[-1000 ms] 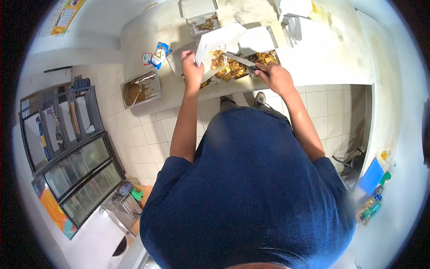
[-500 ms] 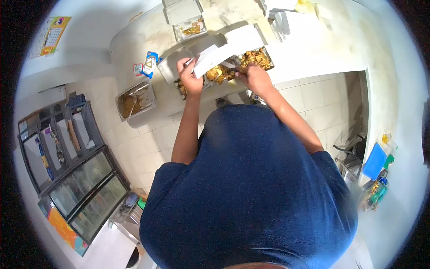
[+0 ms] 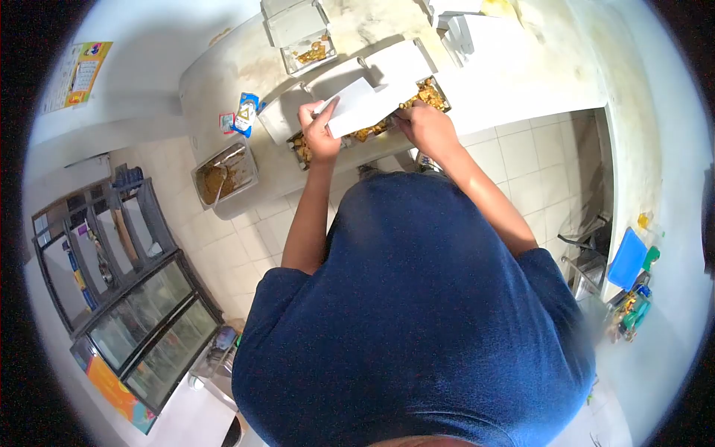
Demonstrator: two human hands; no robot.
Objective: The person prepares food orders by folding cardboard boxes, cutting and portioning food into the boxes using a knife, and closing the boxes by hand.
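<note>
My left hand (image 3: 322,134) grips the near-left edge of a white cardboard flap (image 3: 354,108), tilted over the middle food box. Whether the flap is attached to that box is hidden. My right hand (image 3: 432,128) is closed, its fingertips between the middle box and the right box; what it holds is out of sight. Yellow-brown food pieces (image 3: 372,132) show in the middle box below the flap. More fill the right food box (image 3: 430,94). Partly behind my left hand is the left food box (image 3: 300,149), also with food in it.
Further back on the counter (image 3: 372,30) stands an open white box (image 3: 309,56) with some food. A metal tray (image 3: 246,175) with brown sauce and a spoon sits at the left edge, near a blue-and-white packet (image 3: 246,114). More white boxes (image 3: 462,37) are at the back right.
The white flap has swung lower and now covers more of the middle box. My right hand has shifted slightly; the grey tool tip seen by its fingers is now hidden.
</note>
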